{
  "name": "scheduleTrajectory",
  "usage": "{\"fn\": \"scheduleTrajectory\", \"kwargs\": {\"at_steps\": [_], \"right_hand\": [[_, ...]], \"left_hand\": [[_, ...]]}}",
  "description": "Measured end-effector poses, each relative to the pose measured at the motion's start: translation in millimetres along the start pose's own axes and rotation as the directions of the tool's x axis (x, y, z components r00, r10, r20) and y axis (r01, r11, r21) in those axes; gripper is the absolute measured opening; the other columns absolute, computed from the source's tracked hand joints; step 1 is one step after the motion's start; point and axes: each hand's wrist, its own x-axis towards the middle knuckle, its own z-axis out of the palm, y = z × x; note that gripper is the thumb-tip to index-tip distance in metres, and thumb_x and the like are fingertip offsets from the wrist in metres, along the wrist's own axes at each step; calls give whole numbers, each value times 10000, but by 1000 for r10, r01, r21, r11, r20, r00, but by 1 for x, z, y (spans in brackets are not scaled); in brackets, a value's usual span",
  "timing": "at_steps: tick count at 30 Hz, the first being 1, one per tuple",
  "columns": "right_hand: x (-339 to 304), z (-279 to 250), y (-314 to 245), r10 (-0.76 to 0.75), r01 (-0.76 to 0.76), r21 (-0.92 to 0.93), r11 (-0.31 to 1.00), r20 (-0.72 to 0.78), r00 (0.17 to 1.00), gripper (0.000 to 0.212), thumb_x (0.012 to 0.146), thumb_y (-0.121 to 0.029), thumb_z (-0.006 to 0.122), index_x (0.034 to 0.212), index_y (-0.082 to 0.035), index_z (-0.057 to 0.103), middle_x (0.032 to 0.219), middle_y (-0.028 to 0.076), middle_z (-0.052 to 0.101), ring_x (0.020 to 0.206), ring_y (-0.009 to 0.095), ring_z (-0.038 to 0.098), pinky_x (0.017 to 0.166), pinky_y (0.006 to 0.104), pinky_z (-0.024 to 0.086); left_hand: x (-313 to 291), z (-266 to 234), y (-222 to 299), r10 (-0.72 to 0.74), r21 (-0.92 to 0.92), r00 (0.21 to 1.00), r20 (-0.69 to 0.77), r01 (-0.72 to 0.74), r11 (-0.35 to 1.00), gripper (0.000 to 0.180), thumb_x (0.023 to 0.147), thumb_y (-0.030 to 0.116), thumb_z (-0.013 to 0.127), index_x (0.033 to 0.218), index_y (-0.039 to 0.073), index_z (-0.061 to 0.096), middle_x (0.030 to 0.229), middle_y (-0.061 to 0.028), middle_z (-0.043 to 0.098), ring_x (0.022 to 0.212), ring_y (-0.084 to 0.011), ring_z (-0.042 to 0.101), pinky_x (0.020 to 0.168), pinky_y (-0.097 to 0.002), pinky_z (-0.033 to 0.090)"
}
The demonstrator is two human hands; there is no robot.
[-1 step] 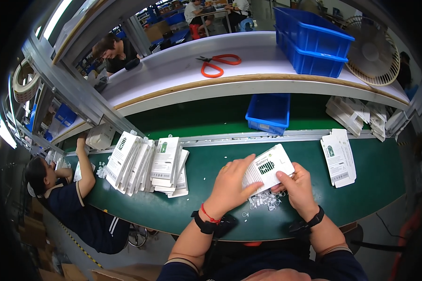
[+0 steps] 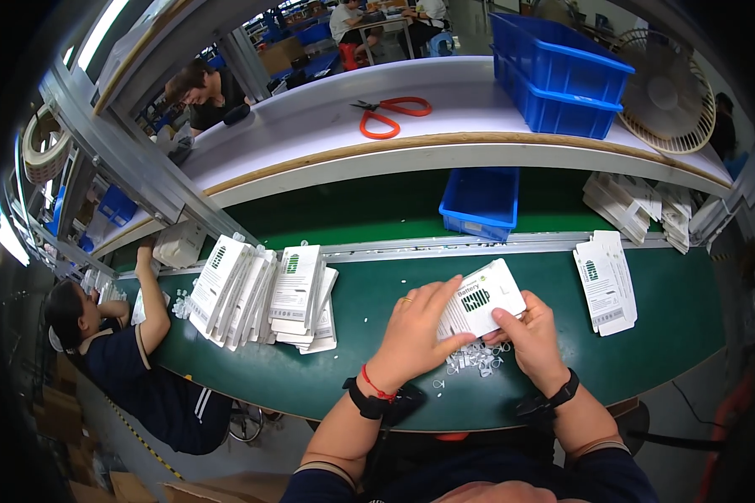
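Over the green tabletop [image 2: 545, 369], both hands hold a flat white carton [image 2: 497, 281] with a green printed symbol, tilted up to the right. My left hand [image 2: 411, 331] wraps its left edge, thumb along the lower side. At its lower right corner, my right hand [image 2: 533, 339] is closed, thumb on the face and fingers underneath. Whether it is one carton or several together, I cannot tell. Below it lies a pile of small whitish pieces with loops [image 2: 476, 359]. Leaning stacks of like cartons [image 2: 298, 293] stand to the left, and a few lie on the right [image 2: 606, 285].
Behind the table is an empty-looking blue bin [image 2: 480, 201]. Red-handled scissors [image 2: 380, 117], stacked blue bins [image 2: 554, 80] and a fan [image 2: 667, 92] are on the raised shelf [image 2: 302, 138]. More cartons [image 2: 625, 205] sit beneath it. A co-worker [image 2: 151, 360] works at the left.
My left hand and the carton's left edge have shifted very slightly. My grip is the same.
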Motion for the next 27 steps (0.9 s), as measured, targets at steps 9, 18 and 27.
{"fn": "scheduleTrajectory", "kwargs": {"at_steps": [9, 18, 27], "right_hand": [[-6, 2, 13, -13, 20, -28, 999, 231, 973, 256, 876, -52, 634, 1081, 51, 519, 998, 116, 628, 899, 155, 634, 767, 292, 541], [-3, -5, 19, -49, 45, 19, 999, 296, 954, 273, 979, -145, 475, 1135, 72, 528, 1013, 123, 624, 887, 180, 636, 803, 308, 535], [-8, 9, 11, -84, 61, 109, 992, 223, 971, 419, 983, -135, 454, 1370, 13, 391, 1239, 149, 531, 1056, 182, 573, 890, 310, 471]], "left_hand": [[1, 2, 7, -9, -85, 1000, -11, 8, 996, 1012, 571, 320, 854, 1394, 3, 359, 1150, -179, 549, 1024, -335, 558, 878, -412, 443], [3, 3, 4, -23, -84, 996, -88, 16, 996, 941, 584, 270, 839, 1372, 11, 394, 1047, -162, 573, 928, -319, 588, 813, -387, 478], [3, 4, 6, 12, -95, 994, -111, -22, 995, 814, 594, 257, 835, 1290, 41, 472, 1036, -150, 582, 914, -311, 598, 797, -381, 488]]}}
